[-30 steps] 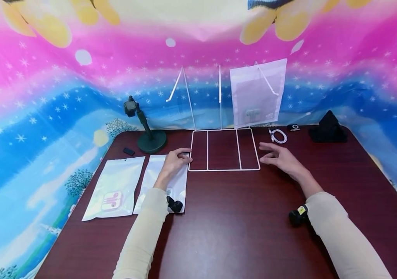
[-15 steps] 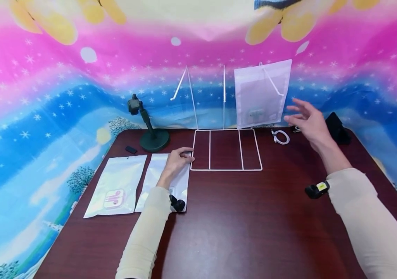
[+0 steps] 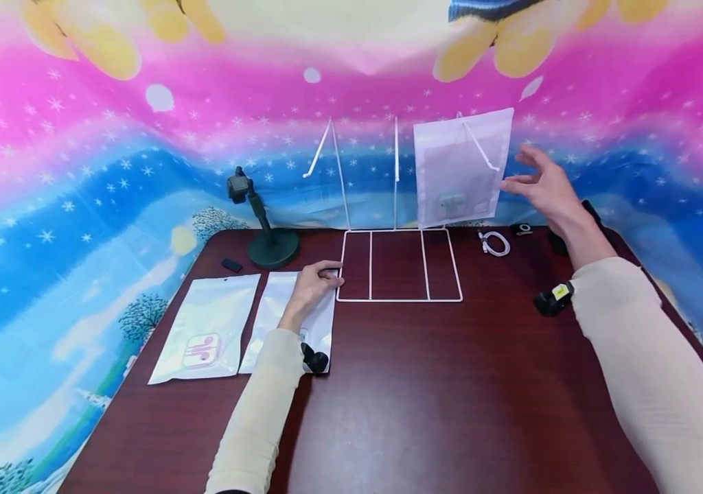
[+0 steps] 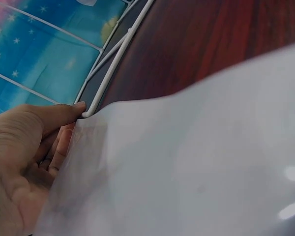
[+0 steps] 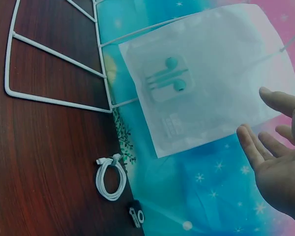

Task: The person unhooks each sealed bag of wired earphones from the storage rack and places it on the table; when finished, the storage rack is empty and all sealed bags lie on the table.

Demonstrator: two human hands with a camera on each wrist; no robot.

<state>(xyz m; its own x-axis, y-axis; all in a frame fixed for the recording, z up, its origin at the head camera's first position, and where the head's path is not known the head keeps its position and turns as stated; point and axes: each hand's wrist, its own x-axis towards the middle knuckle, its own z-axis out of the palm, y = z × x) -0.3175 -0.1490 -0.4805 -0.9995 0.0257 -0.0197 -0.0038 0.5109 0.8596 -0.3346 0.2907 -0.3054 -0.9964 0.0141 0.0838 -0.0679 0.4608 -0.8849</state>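
My left hand (image 3: 311, 288) pinches the left edge of the base of a white wire display rack (image 3: 398, 300); in the left wrist view the thumb lies on a wire (image 4: 108, 73). Part of a flat white pouch (image 3: 265, 309) is under that hand and wrist. From the rack's right-hand hook hangs a translucent white pouch (image 3: 459, 171), slightly tilted. In the right wrist view, boxed wired earphones (image 5: 168, 78) show through it. Just right of the pouch's edge, my right hand (image 3: 549, 185) hovers with fingers spread and holds nothing.
Another white pouch (image 3: 203, 329) with an earphone picture lies at the left. Behind stand a dark green stand (image 3: 272, 247) and a small black object (image 3: 232, 265). A coiled white cable (image 3: 495, 244) and a small dark clip-like device (image 3: 521, 229) lie at the back right.
My right hand has risen from beside the rack's base to the hanging pouch's right edge. The left hand has stayed on the rack.
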